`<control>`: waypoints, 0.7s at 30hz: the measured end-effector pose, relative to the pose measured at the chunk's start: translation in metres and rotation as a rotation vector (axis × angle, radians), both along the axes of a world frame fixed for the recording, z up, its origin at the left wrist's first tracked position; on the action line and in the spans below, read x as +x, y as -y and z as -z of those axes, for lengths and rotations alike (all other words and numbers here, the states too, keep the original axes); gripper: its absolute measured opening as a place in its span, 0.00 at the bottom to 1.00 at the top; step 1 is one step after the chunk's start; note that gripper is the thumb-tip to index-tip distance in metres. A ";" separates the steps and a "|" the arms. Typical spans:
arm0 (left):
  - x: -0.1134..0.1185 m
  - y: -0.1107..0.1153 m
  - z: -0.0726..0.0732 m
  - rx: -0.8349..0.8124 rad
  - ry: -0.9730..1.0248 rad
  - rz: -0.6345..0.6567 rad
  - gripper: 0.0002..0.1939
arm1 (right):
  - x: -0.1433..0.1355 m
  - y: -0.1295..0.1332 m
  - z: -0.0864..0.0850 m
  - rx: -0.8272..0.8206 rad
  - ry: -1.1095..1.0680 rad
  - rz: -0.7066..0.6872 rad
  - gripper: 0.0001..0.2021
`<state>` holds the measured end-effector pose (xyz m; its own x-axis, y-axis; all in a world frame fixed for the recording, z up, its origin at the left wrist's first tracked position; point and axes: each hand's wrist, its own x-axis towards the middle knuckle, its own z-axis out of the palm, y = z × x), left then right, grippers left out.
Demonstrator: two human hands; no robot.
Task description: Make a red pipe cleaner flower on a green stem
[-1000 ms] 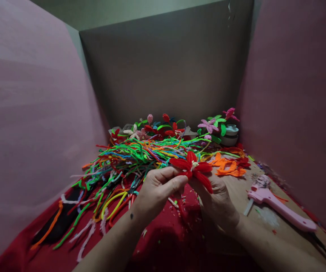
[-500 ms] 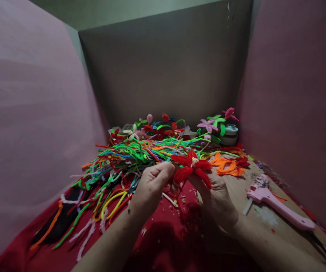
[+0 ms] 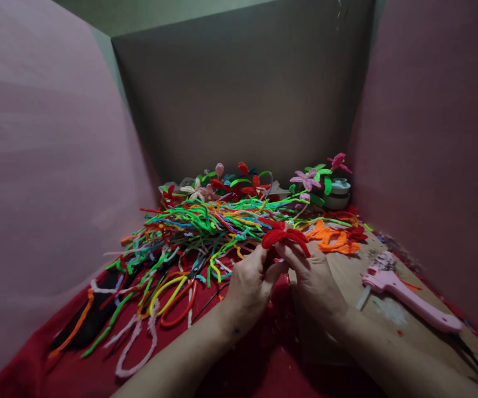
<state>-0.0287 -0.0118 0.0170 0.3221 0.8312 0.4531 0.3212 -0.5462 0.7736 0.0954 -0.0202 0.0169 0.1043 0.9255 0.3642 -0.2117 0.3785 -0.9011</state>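
A red pipe-cleaner flower with pale stamens at its centre is held up in front of me, its petals tilted away so I see it from the side. My left hand is closed, with thumb and fingertips pinched under the flower at its base. Close against it, my right hand grips the flower's underside from the right. The fingertips of both hands meet below the petals, and the stem there is hidden. Left of my left hand lie scissors with yellow and red handles.
A heap of coloured pipe cleaners spreads behind my hands. Finished flowers stand at the back. Orange pipe-cleaner petals and a pink glue gun lie on a brown board. Pink side walls enclose the table.
The flower has tipped from facing me to a side view. My left hand has moved right, under the flower and against my right hand, uncovering the scissors.
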 end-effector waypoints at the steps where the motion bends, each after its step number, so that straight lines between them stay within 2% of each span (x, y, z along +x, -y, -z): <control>1: 0.000 -0.001 0.002 0.037 0.001 -0.011 0.10 | -0.001 0.001 0.001 -0.003 -0.001 -0.010 0.09; 4: -0.003 -0.003 0.005 0.136 0.007 -0.055 0.07 | -0.004 0.004 0.004 -0.022 0.002 -0.005 0.09; 7: -0.006 -0.004 0.008 0.127 0.031 -0.071 0.08 | -0.007 0.005 0.007 -0.037 0.002 0.027 0.10; 13: -0.005 -0.002 0.008 -0.075 0.172 -0.029 0.10 | -0.006 0.003 0.007 0.022 0.027 -0.004 0.07; 17: -0.004 0.002 -0.002 -0.249 0.327 0.037 0.09 | -0.002 -0.001 0.006 0.125 0.085 -0.049 0.10; 21: -0.003 0.004 -0.010 -0.368 0.385 0.088 0.12 | 0.000 -0.003 0.006 0.162 0.072 -0.095 0.11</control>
<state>-0.0320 -0.0158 0.0275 0.2661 0.9346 0.2360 -0.0578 -0.2289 0.9717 0.0952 -0.0169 0.0108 -0.0129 0.8585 0.5127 -0.1906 0.5012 -0.8441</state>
